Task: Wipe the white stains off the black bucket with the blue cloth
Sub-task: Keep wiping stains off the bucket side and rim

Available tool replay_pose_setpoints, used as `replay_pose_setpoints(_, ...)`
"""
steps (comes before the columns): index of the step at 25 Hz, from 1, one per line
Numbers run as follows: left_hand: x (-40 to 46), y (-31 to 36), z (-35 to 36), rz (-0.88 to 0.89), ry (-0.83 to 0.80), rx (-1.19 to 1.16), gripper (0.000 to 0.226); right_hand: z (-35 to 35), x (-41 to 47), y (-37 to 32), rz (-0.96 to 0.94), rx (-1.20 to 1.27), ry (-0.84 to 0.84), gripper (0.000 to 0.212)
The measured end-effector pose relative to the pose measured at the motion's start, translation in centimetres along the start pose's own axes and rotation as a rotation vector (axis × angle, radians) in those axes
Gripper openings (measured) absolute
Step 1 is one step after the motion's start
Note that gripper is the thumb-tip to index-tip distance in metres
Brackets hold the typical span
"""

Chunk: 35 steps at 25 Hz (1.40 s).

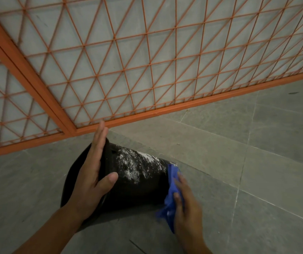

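Note:
The black bucket lies on its side on the grey floor, mouth toward the left, base toward the right. White powdery stains cover its upper side. My left hand lies flat against the rim at the mouth, fingers straight, thumb spread over the side wall. My right hand holds the blue cloth bunched against the bucket's base end, thumb and fingers curled round it.
An orange metal lattice fence with a low bottom rail runs across the back, close behind the bucket. Grey floor tiles spread to the right and front.

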<state>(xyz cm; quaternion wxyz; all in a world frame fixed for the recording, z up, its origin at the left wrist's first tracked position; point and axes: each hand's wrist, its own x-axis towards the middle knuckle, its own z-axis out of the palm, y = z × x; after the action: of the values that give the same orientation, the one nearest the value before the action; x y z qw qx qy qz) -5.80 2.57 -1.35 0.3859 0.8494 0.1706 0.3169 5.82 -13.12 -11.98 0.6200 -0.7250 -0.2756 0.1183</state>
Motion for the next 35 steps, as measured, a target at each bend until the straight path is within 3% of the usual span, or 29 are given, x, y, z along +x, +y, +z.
replay_pose_setpoints(2, -0.1, -0.1, 0.3, 0.01, 0.013, 0.046, 0.096, 1.0, -2.1, -1.8, -0.244, -0.12, -0.142, 0.044)
replay_pose_setpoints(4, -0.3, -0.1, 0.7, 0.03, 0.029, 0.072, 0.094, 2.0, -1.8, -4.6, -0.333, -0.066, -0.26, 0.043)
replay_pose_setpoints(7, -0.4, 0.0, 0.6, 0.001, 0.071, 0.051, 0.091, 2.8, 1.6, -7.9, -0.306, 0.02, -0.346, 0.035)
replay_pose_setpoints(11, -0.5, 0.3, 0.5, 0.007, 0.104, 0.029, 0.089, 2.1, 2.5, -7.8, -0.098, 0.006, -0.321, 0.036)
replay_pose_setpoints(16, -0.3, 0.0, 0.6, 0.041, 0.097, 0.038, 0.08, 2.8, 2.8, -9.6, -0.246, 0.044, -0.456, 0.037)
replay_pose_setpoints(21, -0.2, 0.1, 0.5, 0.025, 0.097, 0.034, 0.086, 2.0, 3.8, -8.3, -0.049, -0.024, -0.325, 0.033)
replay_pose_setpoints(26, 0.2, 0.1, 0.8, 0.036, 0.091, 0.051, 0.078, 2.8, 3.6, -9.8, -0.23, 0.004, -0.408, 0.035)
replay_pose_setpoints(29, 0.1, 0.0, 0.6, 0.016, 0.106, 0.027, 0.079, 3.1, 5.3, -9.2, -0.166, 0.019, -0.322, 0.023)
replay_pose_setpoints(33, 0.0, -0.3, -0.1, 0.036, 0.091, 0.02, 0.082, 2.9, 3.3, -8.1, -0.233, -0.008, -0.512, 0.039)
replay_pose_setpoints(35, -0.1, -0.3, 0.1, 0.07, 0.067, 0.023, 0.08, 2.8, 2.5, -8.1, -0.342, -0.004, -0.503, 0.04)
